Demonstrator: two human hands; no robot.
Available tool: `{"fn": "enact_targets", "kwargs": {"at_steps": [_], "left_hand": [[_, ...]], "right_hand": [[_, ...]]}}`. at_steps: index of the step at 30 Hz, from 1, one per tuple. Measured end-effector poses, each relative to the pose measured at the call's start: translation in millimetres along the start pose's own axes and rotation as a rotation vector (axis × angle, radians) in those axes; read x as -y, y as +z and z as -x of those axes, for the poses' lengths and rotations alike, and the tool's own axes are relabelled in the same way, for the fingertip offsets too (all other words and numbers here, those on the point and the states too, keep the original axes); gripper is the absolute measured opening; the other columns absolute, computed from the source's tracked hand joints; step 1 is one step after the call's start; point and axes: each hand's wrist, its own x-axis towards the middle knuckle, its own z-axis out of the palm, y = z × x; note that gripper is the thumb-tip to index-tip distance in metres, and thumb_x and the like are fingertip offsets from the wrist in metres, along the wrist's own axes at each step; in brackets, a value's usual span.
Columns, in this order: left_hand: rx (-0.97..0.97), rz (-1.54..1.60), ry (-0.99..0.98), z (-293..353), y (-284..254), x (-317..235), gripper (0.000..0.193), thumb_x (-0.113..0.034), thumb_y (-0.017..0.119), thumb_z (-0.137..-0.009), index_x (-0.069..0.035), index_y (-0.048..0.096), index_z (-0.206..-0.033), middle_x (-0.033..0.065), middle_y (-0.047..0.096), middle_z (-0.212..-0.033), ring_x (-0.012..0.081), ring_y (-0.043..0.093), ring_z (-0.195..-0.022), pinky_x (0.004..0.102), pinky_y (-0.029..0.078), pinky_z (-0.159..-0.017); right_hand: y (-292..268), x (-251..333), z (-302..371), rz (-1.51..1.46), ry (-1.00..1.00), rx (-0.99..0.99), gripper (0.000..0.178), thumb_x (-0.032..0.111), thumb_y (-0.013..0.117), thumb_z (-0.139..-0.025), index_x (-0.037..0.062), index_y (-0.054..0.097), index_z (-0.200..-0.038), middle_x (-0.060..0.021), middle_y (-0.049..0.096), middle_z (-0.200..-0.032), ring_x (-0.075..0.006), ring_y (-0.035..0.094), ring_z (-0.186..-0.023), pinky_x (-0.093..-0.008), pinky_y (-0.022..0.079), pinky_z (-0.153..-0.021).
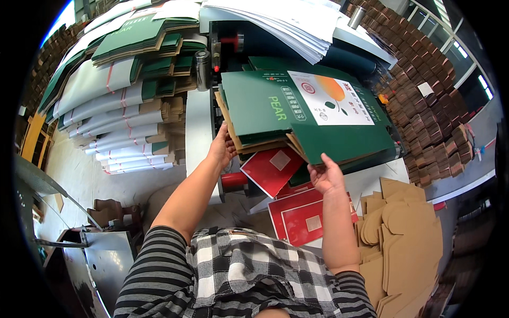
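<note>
A stack of flat green printed cardboard cartons [260,106], with a white panel showing an orange fruit, lies across the machine in front of me. My left hand [221,148] grips the stack at its near left corner, its fingers against the brown board edges. At the near right edge, my right hand [327,175] pinches the green board, thumb on top and fingers curled beneath. Below the stack, between my forearms, are red printed cardboard sheets [274,168], partly covered by the green cartons.
Tall bundles of folded cartons [106,90] stand at the left. White sheets [286,26] lie at the back of the machine [241,183]. A steel flask [202,70] stands beside the bundles. Brown cardboard pieces [405,244] are piled at the near right; brown stacks [424,100] line the far right.
</note>
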Motion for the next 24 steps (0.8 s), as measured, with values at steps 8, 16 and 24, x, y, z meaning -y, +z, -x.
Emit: {"fn": "enact_targets", "kwargs": {"at_steps": [8, 16, 24], "left_hand": [[0.075, -0.017, 0.048, 6, 55, -22, 0.063, -0.038, 0.073, -0.081, 0.001, 0.049, -0.124, 0.0179, 0.057, -0.119, 0.0295, 0.059, -0.108, 0.0480, 0.051, -0.091], [0.006, -0.253, 0.064, 11, 94, -46, 0.036, -0.014, 0.062, -0.088, 0.010, 0.053, -0.112, 0.0194, 0.063, -0.104, 0.0316, 0.066, -0.090, 0.0449, 0.056, -0.080], [0.005, -0.295, 0.165, 69, 156, -33, 0.025, -0.009, 0.064, -0.085, 0.012, 0.059, -0.096, 0.0166, 0.064, -0.090, 0.0243, 0.067, -0.075, 0.0340, 0.056, -0.061]], "right_hand": [[-34, -30, -8, 0.102, 0.007, -0.039, 0.031, 0.034, 0.066, -0.087, 0.0050, 0.062, -0.096, -0.0113, 0.067, -0.083, -0.0215, 0.064, -0.065, -0.0259, 0.051, -0.050], [-58, -34, -20, -0.036, -0.069, 0.048, 0.049, 0.048, 0.069, -0.080, 0.0074, 0.059, -0.107, -0.0092, 0.065, -0.099, -0.0224, 0.064, -0.087, -0.0362, 0.054, -0.066], [-120, 34, -62, -0.450, -0.355, 0.091, 0.071, 0.051, 0.071, -0.077, 0.0090, 0.049, -0.130, -0.0102, 0.052, -0.130, -0.0301, 0.050, -0.116, -0.0452, 0.042, -0.098]]}}
